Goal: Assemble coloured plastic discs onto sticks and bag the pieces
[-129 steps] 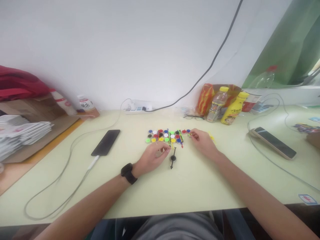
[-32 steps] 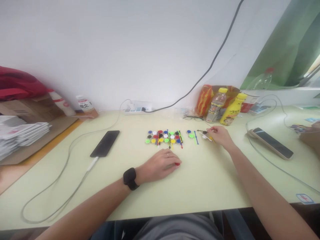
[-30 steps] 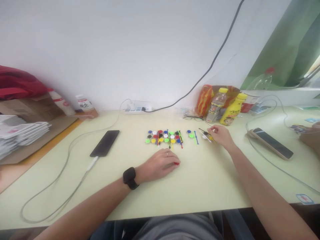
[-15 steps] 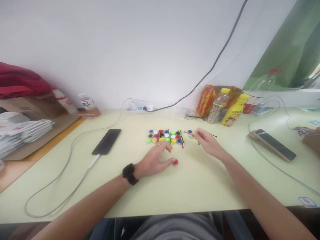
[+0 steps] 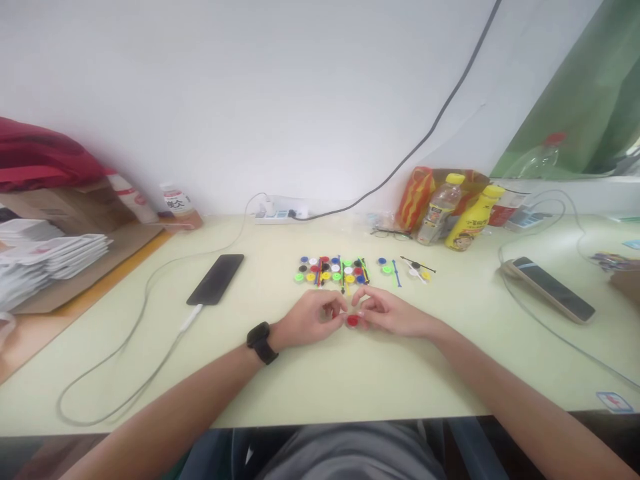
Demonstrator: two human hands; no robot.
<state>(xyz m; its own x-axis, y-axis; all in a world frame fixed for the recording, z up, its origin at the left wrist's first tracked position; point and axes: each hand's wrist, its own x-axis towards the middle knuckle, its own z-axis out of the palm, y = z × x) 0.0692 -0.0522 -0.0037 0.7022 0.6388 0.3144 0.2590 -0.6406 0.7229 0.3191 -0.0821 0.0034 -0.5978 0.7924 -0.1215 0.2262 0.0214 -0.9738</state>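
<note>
My left hand (image 5: 311,317) and my right hand (image 5: 385,314) meet at the middle of the pale desk (image 5: 410,373). Both pinch at a small red disc piece (image 5: 353,321) that sits between their fingertips; a bit of red also shows at my left fingers. Just beyond lies a tight cluster of coloured discs and thin sticks (image 5: 331,270). To its right are a few separated pieces: blue and green discs (image 5: 385,265), a blue stick, and black, white and yellow ones (image 5: 418,268). A black watch is on my left wrist.
A black phone (image 5: 216,279) on a white cable lies to the left, another phone (image 5: 553,297) to the right. Bottles and a snack bag (image 5: 449,208) stand at the back right, a power strip (image 5: 276,214) at the wall. Stacked papers and a box are far left.
My right hand left the separated pieces at the right and came back to the centre. My left hand closed its fingers, and both now pinch at the red disc.
</note>
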